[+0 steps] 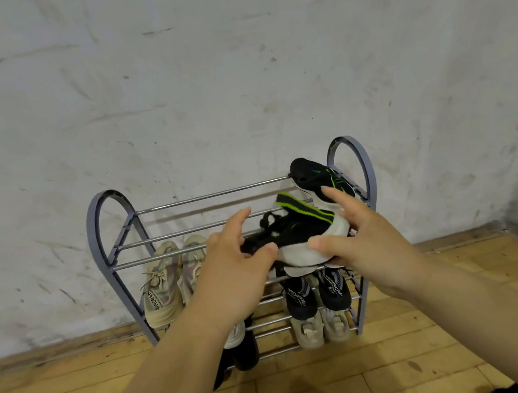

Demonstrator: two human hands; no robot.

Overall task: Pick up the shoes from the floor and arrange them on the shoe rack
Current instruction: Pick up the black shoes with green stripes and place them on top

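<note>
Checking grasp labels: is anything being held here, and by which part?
Both hands hold a black-and-green sneaker over the shoe rack. The left hand grips its toe end, and the right hand grips its white-soled heel end.

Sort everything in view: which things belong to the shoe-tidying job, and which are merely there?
Job: held black-and-green shoe, its mate, shoe rack, beige pair, black pair, left hand, right hand.
Merely there: wall, wooden floor.
</note>
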